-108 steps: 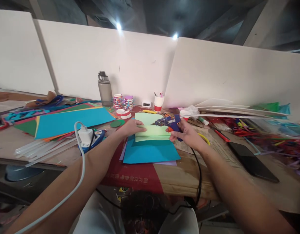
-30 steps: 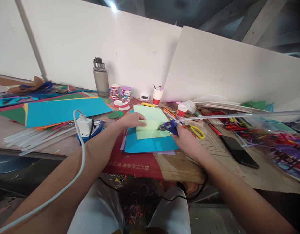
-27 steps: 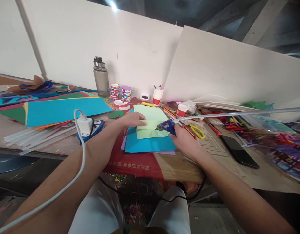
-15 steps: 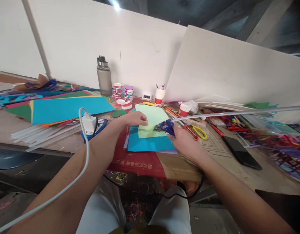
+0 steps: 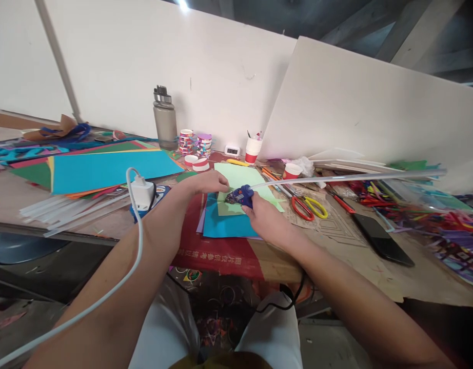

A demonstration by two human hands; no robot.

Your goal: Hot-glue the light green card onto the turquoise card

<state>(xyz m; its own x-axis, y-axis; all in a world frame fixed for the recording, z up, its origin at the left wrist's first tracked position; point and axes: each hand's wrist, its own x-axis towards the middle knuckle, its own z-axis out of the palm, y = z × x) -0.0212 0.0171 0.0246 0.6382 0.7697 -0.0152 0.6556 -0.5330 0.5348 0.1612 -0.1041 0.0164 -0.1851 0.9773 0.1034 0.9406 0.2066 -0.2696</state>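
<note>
In my right hand [image 5: 264,214] is a blue hot glue gun [image 5: 240,196], its nozzle pointing left. A long clear glue stick [image 5: 336,178] sticks out of its back. The nozzle is close to a light green sheet of paper [image 5: 238,177], beside my left fingers. My left hand [image 5: 211,182] is closed at that paper, seeming to pinch part of it; the fingertips are partly hidden. Beneath the green sheet lies blue paper [image 5: 224,229], on a red and tan board [image 5: 217,256].
Left, a power adapter [image 5: 142,195] with a white cable, glue sticks [image 5: 67,210] and coloured sheets [image 5: 113,171]. Behind, a bottle [image 5: 164,120], paper cups [image 5: 253,150] and a small clock [image 5: 232,149]. Right, scissors [image 5: 302,209], a phone [image 5: 380,240] and craft strips [image 5: 378,195].
My right hand has moved left with the glue gun, bringing the nozzle nearer to my left fingers. My left hand has shifted slightly left and stays closed at the paper.
</note>
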